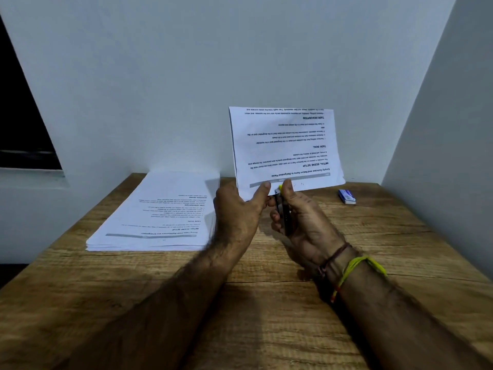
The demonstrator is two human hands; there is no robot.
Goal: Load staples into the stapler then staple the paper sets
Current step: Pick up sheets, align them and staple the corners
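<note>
**Paper set held at the stapler's mouth — a light, floppy load pinched near its lower edge**

A paper set (286, 148) is held upright above the wooden table (266, 316), its printed face towards the camera and the text upside down. The lower edge is pinched by the left hand (237, 209), the thumb pressed on the front of the sheets and the fingers hidden behind them. The stapler (282, 212) — a small dark one with a yellow tip — is gripped in the right hand (301, 220), fingers curled round its body and the thumb laid along the top. Its nose is set at the bottom edge of the set, just beside the left thumb; whether the sheets are already between the jaws cannot be told.

The set is judged light and limp: held only from below, it would bow or fan apart unless the pinch is kept close to the stapling point. The edges should be kept flush, since loose sheets slide easily on one another. The stapler is judged rigid and small enough for a one-handed squeeze, best pressed from above near its front.

A larger stack of printed sheets (154, 217) lies on the table to the left, apparently waiting. A small blue box (346, 196), probably staples, rests to the right, well apart from the hands.
</note>
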